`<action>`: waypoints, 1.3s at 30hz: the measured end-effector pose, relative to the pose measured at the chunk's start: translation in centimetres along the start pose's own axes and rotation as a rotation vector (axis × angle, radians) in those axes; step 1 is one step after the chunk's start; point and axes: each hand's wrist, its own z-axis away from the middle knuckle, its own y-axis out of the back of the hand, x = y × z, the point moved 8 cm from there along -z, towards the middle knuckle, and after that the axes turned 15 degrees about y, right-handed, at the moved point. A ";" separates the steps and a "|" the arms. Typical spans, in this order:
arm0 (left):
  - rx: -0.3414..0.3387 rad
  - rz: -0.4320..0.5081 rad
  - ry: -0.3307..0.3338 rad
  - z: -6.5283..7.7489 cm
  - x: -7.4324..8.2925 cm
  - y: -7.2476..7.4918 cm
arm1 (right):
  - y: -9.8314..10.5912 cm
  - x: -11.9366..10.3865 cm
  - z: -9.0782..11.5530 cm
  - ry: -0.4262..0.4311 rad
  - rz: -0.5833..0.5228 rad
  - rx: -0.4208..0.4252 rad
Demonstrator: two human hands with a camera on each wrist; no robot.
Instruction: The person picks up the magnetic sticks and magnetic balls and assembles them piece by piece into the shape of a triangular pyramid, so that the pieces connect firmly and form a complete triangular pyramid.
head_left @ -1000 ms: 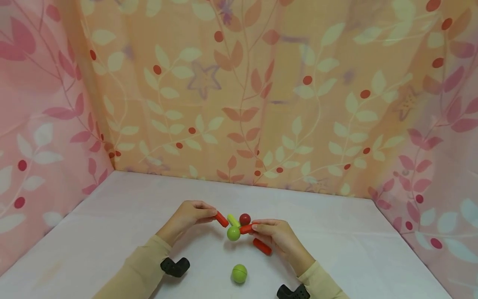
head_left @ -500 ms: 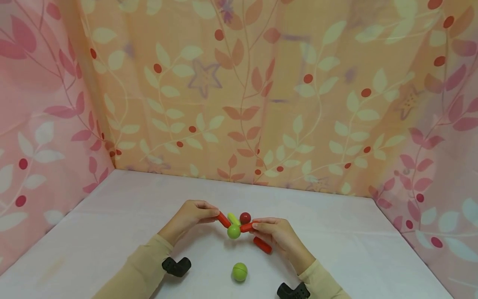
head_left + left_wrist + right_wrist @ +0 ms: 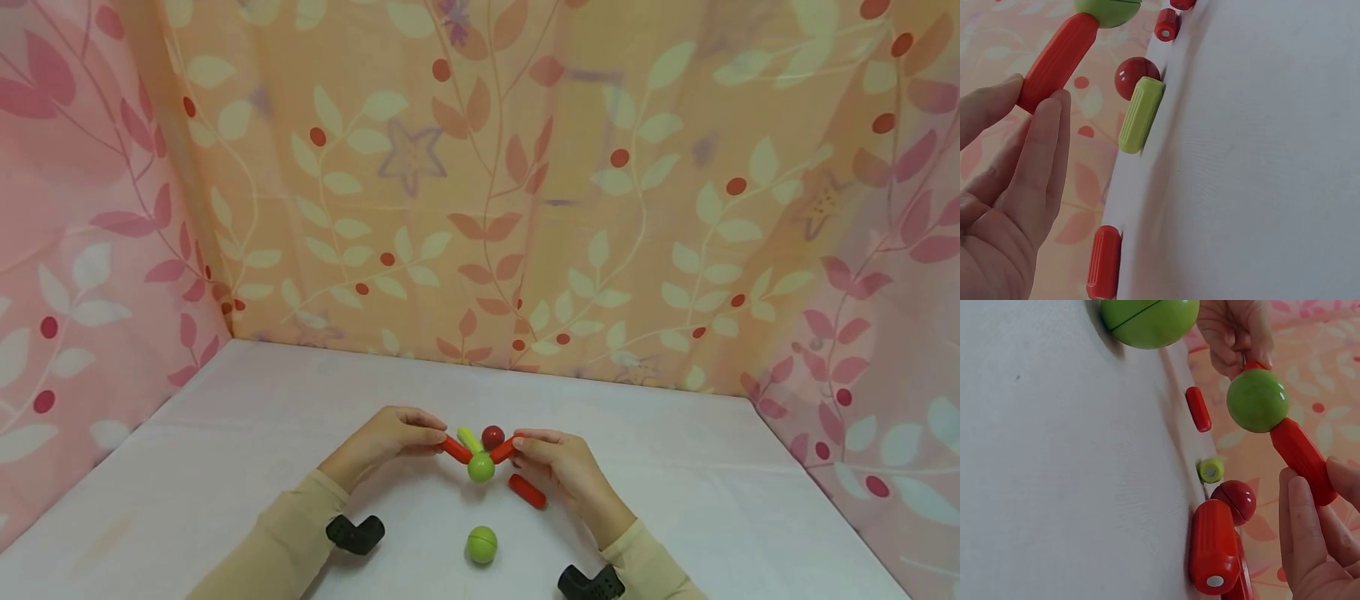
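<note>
My left hand (image 3: pixel 393 435) pinches a red magnetic stick (image 3: pixel 1060 59) by its outer end, between thumb and fingertips. A second red stick (image 3: pixel 1304 461) is pinched the same way by my right hand (image 3: pixel 562 467). Between the two sticks hangs a glossy green ball (image 3: pixel 481 467), held above the white table, with a stick's inner end against it on either side. Together the sticks and ball form a shallow V in the head view. In the right wrist view the ball hides most of the left hand's stick.
Behind the held ball lie a yellow-green stick (image 3: pixel 469 440) and a dark red ball (image 3: pixel 492 437). A loose red stick (image 3: pixel 527 492) rests by my right hand. Nearer me sits another green ball (image 3: pixel 482 545). The left wrist view shows a further red stick (image 3: pixel 1104 262) on the table.
My left hand has moved right, bringing its red stick from apart to against the green ball. The ball has shifted slightly right, and the right hand's stick now slants up more steeply.
</note>
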 end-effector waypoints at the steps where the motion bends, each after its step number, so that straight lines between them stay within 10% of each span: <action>1: -0.006 -0.011 0.003 0.0 -0.1 -0.1 | 0.1 -0.1 -0.1 0.005 0.001 0.011; 39: -0.086 0.009 0.039 0.3 -0.8 -2.0 | 1.0 0.2 0.0 0.012 -0.024 0.169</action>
